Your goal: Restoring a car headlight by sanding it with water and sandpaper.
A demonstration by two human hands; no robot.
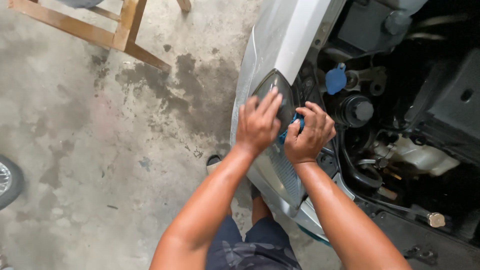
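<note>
Nearest the camera, two bare forearms reach forward over dark patterned shorts and a sandalled foot on a stained, blotchy concrete floor. The left hand lies flat with fingers spread on the clear headlight of a silver car, pressing on its lens. The right hand is curled closed around a blue tool or cloth, held against the headlight's inner edge; only a sliver of blue shows between the hands, so what it is stays unclear.

Just beyond the hands the open engine bay is mostly in shadow. A black round cap sits near the right hand, a blue filler cap above it, and a whitish plastic reservoir to the right. A small brass-coloured cap lies at the bay's lower edge.

Farther off, a brown wooden frame stands on the floor at the top left, cut off by the picture's edge. At the far left a tyre with spokes is only partly visible.
</note>
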